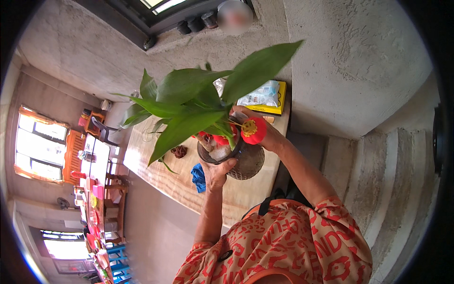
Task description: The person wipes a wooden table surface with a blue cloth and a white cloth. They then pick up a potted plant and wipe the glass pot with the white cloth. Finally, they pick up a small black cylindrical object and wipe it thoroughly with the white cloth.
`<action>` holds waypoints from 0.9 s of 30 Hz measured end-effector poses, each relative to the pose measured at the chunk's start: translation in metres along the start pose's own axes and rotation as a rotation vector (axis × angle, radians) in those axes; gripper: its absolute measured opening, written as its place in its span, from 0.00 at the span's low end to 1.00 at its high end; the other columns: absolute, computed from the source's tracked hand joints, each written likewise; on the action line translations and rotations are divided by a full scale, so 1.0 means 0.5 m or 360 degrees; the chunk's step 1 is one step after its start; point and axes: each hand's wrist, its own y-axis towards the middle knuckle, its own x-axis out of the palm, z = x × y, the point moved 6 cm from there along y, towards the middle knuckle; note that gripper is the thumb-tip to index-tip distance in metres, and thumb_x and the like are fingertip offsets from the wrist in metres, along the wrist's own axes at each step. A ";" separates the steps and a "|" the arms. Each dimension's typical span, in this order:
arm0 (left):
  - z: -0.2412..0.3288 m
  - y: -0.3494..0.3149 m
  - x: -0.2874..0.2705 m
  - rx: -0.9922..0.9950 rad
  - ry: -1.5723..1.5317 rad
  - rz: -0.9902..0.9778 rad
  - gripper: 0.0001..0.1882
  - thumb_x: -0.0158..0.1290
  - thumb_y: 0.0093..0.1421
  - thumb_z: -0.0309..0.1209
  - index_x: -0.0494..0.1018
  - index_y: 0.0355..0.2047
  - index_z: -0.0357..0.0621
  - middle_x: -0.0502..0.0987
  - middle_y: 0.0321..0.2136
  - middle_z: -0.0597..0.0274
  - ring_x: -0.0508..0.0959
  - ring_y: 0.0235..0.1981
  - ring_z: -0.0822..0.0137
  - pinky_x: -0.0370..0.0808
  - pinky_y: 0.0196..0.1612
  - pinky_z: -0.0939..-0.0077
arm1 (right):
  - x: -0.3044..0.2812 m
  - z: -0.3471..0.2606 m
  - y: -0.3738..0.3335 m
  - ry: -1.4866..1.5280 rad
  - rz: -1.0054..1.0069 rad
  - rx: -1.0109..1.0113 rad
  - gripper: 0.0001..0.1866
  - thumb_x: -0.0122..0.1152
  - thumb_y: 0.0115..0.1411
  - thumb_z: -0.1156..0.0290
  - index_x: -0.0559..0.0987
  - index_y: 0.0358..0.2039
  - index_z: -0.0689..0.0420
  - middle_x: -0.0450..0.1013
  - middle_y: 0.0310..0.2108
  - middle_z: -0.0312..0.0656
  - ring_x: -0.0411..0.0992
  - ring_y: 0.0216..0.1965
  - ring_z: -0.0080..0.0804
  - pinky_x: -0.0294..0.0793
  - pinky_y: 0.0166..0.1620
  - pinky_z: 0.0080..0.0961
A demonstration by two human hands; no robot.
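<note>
My left hand (218, 171) cups the near rim of the round, dark woven-textured pot (239, 158), fingers curled up against its side and holding it. My right hand (262, 132) reaches in from the right, closed around a red artificial flower with a yellow centre (253, 130) that it holds at the pot's mouth, its face turned toward me. More red blossoms (220, 139) sit low among the stems, just beside it.

The pot stands at the centre of the frame on the pale wooden table (156, 165). From it a green plant with long, broad leaves (189, 102) rises; the leaves fan out mostly toward the upper left, with one long leaf pointing to the upper right. The plant's long axis runs from the pot up and away from me.

On the table just left of the pot lies a crumpled blue cloth (198, 177), and further left a small brown clump (179, 151). Beyond the pot, toward the upper right, a flat yellow box with a clear plastic packet on it (267, 97) rests at the table's far edge.
</note>
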 end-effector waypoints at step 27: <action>-0.011 0.017 -0.013 0.0048 -0.0275 0.0514 0.31 0.64 0.43 0.31 0.67 0.48 0.33 0.75 0.41 0.59 0.75 0.39 0.68 0.71 0.46 0.71 | 0.087 -0.043 -0.150 -0.0997 0.0588 -0.0701 0.24 0.52 0.57 0.80 0.63 0.55 0.60 0.56 0.57 0.54 0.60 0.55 0.48 0.64 0.54 0.31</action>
